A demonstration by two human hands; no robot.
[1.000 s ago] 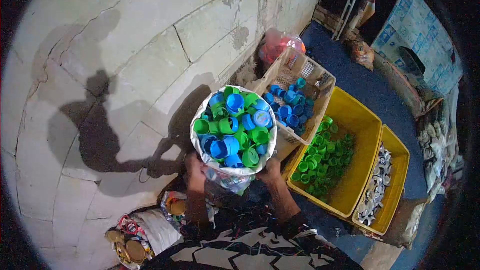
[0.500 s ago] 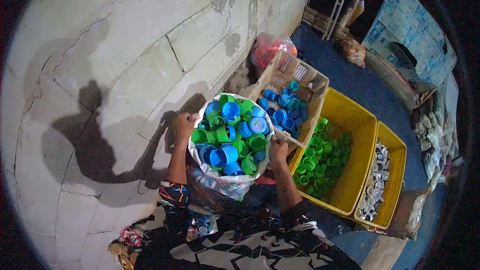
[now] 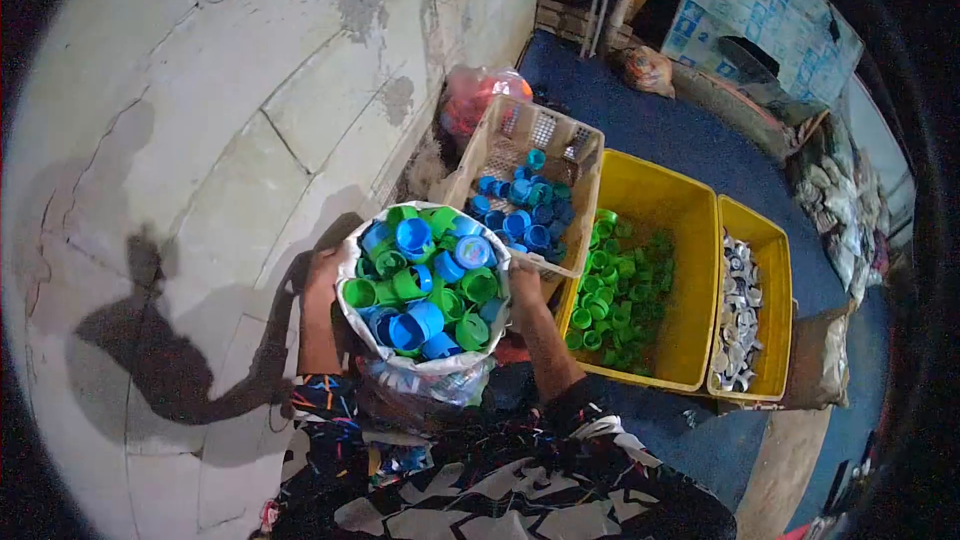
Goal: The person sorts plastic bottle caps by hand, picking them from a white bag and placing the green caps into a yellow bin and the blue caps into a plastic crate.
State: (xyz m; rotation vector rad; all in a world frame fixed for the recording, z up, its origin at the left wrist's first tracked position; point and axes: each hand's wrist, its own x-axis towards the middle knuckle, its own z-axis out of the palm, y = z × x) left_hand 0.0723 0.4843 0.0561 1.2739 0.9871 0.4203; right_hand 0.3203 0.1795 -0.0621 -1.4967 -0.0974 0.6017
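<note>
A white sack (image 3: 462, 364) with a rolled-down rim stands in front of me, filled to the top with blue and green plastic caps (image 3: 425, 318). My left hand (image 3: 324, 272) is closed on the left side of its rim. On the opposite side my right hand (image 3: 524, 285) grips the rim, its fingers partly hidden. Right beside that hand is the corner of a beige plastic crate (image 3: 592, 152) with blue caps (image 3: 517, 224) lying in it. Below the sack's rim a clear plastic bag (image 3: 440, 387) shows, its contents hard to make out.
A large yellow bin (image 3: 695, 240) holds green caps (image 3: 600, 305). Next to it, a smaller yellow bin (image 3: 777, 290) contains whitish pieces (image 3: 738, 315). A block wall (image 3: 200, 190) rises at my left. Behind the crate sits a plastic bag with red contents (image 3: 475, 100).
My view has turned, so the bins and crate appear farther left. The sack has come slightly towards my body, with both hands still on its rim.
</note>
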